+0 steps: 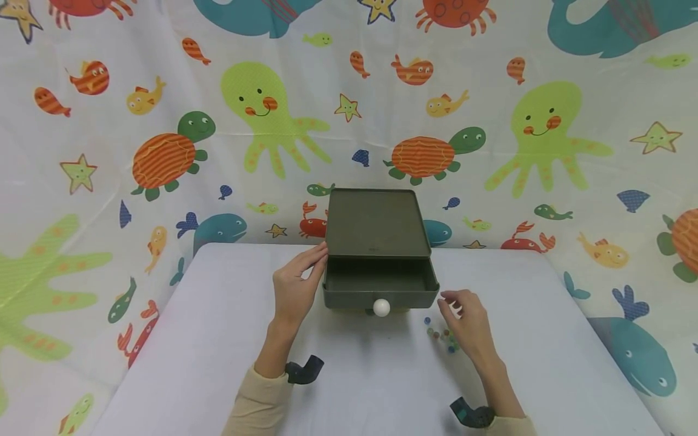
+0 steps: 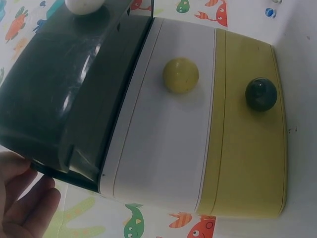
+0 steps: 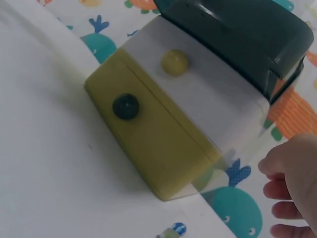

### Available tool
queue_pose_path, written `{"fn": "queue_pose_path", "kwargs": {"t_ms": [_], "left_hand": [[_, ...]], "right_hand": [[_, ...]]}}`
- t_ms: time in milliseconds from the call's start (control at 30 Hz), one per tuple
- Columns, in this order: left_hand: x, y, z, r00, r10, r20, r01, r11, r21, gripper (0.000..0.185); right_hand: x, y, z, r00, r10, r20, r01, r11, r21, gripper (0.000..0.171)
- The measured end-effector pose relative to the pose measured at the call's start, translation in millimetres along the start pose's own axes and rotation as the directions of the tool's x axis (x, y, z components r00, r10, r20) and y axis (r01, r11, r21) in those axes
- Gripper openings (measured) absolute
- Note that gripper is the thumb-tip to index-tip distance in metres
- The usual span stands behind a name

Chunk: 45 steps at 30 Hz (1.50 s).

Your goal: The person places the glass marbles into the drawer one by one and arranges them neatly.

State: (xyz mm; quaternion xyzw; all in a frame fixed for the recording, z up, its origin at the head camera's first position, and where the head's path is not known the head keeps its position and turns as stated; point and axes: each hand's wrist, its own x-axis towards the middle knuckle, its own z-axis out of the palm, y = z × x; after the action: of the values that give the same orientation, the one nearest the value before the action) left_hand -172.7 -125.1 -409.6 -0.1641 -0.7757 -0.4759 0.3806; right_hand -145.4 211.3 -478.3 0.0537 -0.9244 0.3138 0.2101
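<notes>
Two hands work at the table's [image 1: 218,363] back edge: the left hand [image 1: 294,287] rests open against the box [image 1: 376,227] with its top drawer [image 1: 380,284] out, and the right hand [image 1: 463,318] pinches a marble above more marbles [image 1: 440,336].

A small drawer cabinet [image 1: 376,242] is standing on the table with its dark green top drawer [image 1: 380,290] sitting pulled open; small marbles [image 1: 440,335] are lying scattered just beside it.
</notes>
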Motion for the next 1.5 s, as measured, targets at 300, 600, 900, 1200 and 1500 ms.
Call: {"fn": "queue_pose_path", "kwargs": {"t_ms": [300,600,900,1200,1500], "left_hand": [[2.0,-4.4,-0.1,1.000,0.024,0.002,-0.024,1.000,0.002,0.022],[4.1,-10.0,0.4,0.999,0.039,-0.002,-0.039,0.999,-0.003,0.021],[5.9,-14.2,0.5,1.000,0.029,0.003,-0.029,0.999,-0.024,0.022],[8.0,-19.3,0.8,0.999,0.041,0.003,-0.041,0.998,-0.038,0.022],[9.9,-23.8,0.4,0.999,0.036,0.012,-0.036,0.999,-0.039,0.022]], "right_hand": [[-3,5,10,0.995,0.060,0.079,-0.059,0.998,-0.013,0.018],[-4,12,21,0.984,0.098,0.146,-0.095,0.995,-0.028,0.020],[-5,22,32,0.984,0.077,0.162,-0.071,0.996,-0.046,0.019],[-4,27,40,0.978,0.089,0.191,-0.082,0.996,-0.045,0.015],[-3,30,47,0.977,0.073,0.198,-0.061,0.996,-0.066,0.012]]}}
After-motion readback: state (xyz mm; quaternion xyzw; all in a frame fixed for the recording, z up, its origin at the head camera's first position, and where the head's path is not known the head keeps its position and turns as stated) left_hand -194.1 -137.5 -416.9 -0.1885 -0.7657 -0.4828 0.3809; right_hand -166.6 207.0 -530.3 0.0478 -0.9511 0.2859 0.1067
